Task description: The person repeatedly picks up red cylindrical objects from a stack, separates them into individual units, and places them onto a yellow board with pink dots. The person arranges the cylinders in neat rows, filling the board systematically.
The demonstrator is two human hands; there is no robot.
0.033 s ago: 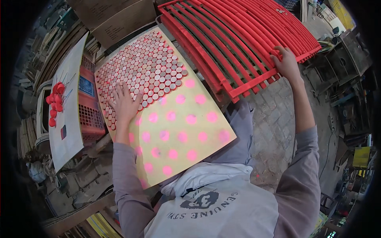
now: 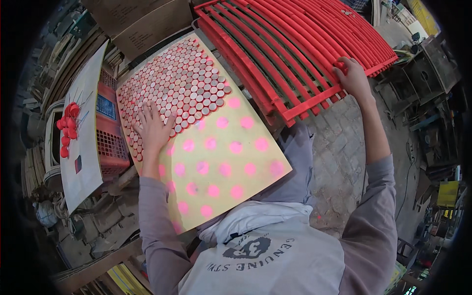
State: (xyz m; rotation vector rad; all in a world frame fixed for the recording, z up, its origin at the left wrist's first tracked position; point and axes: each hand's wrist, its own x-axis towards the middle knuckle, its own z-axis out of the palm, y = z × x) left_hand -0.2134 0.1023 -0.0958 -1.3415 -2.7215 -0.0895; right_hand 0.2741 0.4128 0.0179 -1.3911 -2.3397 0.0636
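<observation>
My left hand lies with spread fingers on a dense layer of small round discs, pale on top with red rims. The discs cover the far part of a yellowish board, whose near part carries pink painted spots. At the right, the curled fingers of my right hand close around the near end of a red rod. Many such red rods lie side by side on a red slatted rack. The fingertips partly hide what is between them.
Left of the board, a white panel bears red round pieces on thin wires. A pink plastic crate stands behind it. Cardboard boxes are at the back. Paved floor shows at the right, and a dark metal stand beyond.
</observation>
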